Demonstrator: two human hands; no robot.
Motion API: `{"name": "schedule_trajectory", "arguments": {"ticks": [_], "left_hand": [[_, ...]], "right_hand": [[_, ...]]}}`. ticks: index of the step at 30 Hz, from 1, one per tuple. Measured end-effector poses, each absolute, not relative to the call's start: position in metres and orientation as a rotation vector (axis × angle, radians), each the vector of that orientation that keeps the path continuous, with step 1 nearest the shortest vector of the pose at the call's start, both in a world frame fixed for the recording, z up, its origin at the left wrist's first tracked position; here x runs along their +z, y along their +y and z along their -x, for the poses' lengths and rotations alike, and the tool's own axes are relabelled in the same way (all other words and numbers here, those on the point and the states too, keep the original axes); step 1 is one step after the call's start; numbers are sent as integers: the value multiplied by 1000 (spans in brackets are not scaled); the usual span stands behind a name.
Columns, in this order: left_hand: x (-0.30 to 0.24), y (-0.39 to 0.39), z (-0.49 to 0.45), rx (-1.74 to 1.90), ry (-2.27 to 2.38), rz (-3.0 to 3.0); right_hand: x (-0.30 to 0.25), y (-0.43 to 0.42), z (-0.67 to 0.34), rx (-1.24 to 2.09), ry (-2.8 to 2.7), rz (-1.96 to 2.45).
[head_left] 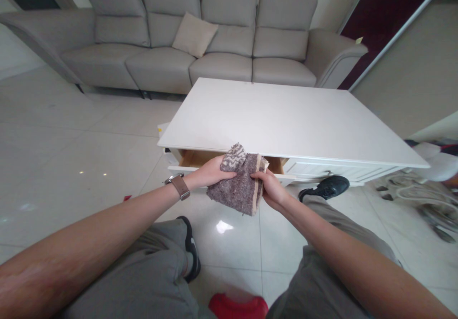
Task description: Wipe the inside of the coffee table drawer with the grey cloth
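Observation:
Both my hands grip a folded brown-and-white towel [236, 190], held in front of the coffee table's pulled-out drawer [196, 159]. My left hand [213, 170] closes on its left side, thumb on top. On the right edge, by a pale border strip, my right hand [271, 184] pinches the cloth with the thumb in front. The fingers behind the cloth are hidden. Part of the drawer's wooden inside shows behind the towel; the rest is covered by the towel and my hands.
The white coffee table [279, 118] stands ahead, with another drawer front [322, 167] at its right. Behind it is a grey sofa [225, 66] with a beige cushion [195, 35]. A red object [238, 306] lies between my legs. Cables or hoses [429, 195] clutter the floor at right.

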State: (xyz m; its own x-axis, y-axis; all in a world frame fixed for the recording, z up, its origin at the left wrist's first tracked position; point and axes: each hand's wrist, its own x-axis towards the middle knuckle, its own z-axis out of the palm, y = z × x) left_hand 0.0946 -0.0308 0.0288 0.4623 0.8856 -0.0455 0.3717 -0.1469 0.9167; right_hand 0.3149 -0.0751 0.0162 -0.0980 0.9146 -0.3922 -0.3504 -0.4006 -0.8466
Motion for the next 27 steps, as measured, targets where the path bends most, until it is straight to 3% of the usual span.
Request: {"name": "schedule_trajectory", "arguments": {"ticks": [27], "left_hand": [[26, -30, -95, 663, 1070, -1736]], "right_hand": [[17, -75, -314, 1672, -727, 1197]]}}
